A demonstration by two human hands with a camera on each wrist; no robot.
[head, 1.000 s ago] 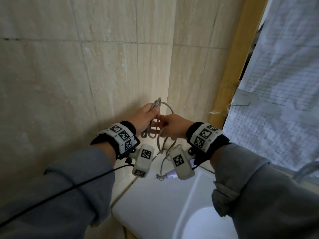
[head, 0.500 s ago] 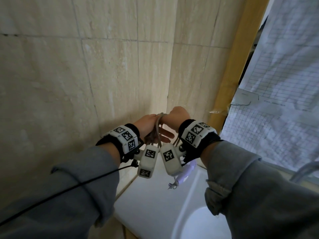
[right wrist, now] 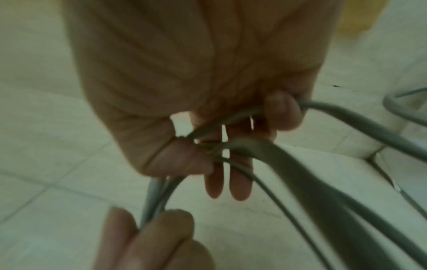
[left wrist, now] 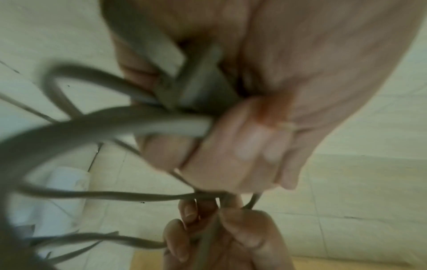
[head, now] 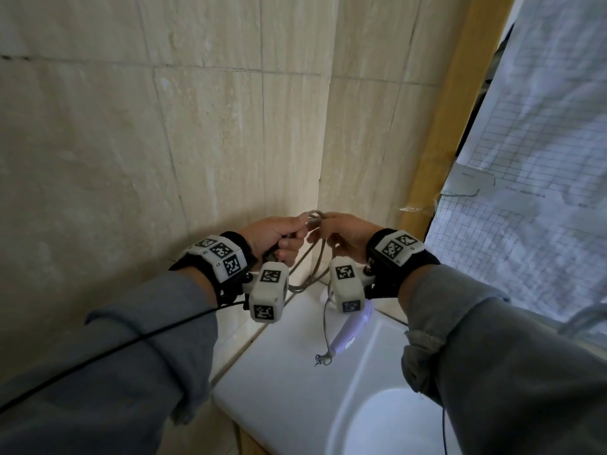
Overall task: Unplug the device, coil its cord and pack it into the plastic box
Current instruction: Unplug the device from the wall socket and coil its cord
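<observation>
A grey cord (head: 314,257) hangs in loops between both hands, above the corner of a white sink top (head: 279,382). My left hand (head: 279,234) grips the gathered loops and the grey plug (left wrist: 196,91) in its fist. My right hand (head: 341,234) pinches the cord (right wrist: 231,146) between thumb and fingers, touching the left hand. The white and lilac device (head: 348,330) hangs at the cord's end under the right wrist, partly hidden by the wrist camera. A thin wire with a small hook (head: 323,357) dangles beside it.
Beige tiled walls (head: 197,142) meet in a corner right behind the hands. A round basin (head: 387,428) sits at the lower right. A yellow frame (head: 437,126) and translucent sheeting (head: 532,159) close off the right side. No plastic box is in view.
The hands have shifted slightly apart after crossing close together half a second ago. The cord's loops hang lower between them and the device now dangles further down over the sink top.
</observation>
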